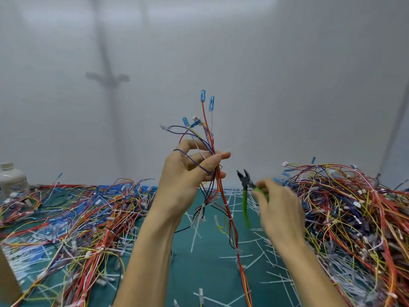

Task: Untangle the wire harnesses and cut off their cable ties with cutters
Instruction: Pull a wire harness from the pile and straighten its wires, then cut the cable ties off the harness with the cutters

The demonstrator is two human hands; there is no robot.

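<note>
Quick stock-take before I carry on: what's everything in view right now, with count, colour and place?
harness: one, mostly red wires with blue terminals, held upright above the mat centre
cutters: one, green handles, dark jaws open, right of the harness
left pile: one heap of mixed-colour wires, mat left
right pile: one taller heap of mixed-colour wires, mat right
cut ties: many, white, scattered over the mat centre
mat: one, teal, on the table
bottle: one, white, far left edge
box: one, brown, lower left corner, partly seen
left hand: grips the harness
right hand: holds the cutters, blurred
</note>
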